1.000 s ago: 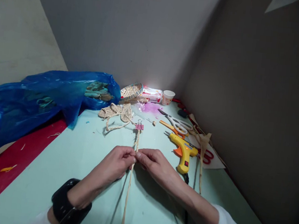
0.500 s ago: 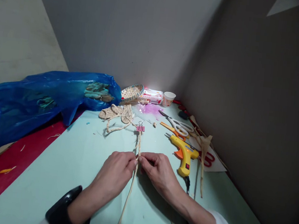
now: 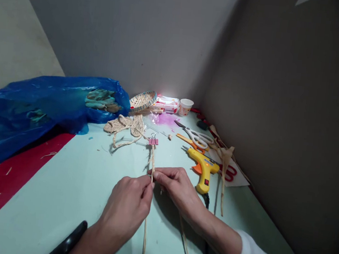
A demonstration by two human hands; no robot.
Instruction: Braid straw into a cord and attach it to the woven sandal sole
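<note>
Cord stretches from a pink binder clip on the worktop to the left hand and right hand, both pinching it; a yellow glue gun lies to the right.

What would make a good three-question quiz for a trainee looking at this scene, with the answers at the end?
1. Multiple choice: What colour is the clip beyond the hands, at the cord?
A) green
B) pink
C) black

2. True or false: The glue gun lies to the right of the cord.

3. Fill in the blank: Of the left hand and the right hand, the black wristband is on the arm of the ____ hand.

Key: 1. B, pink. 2. True. 3. left.
</note>
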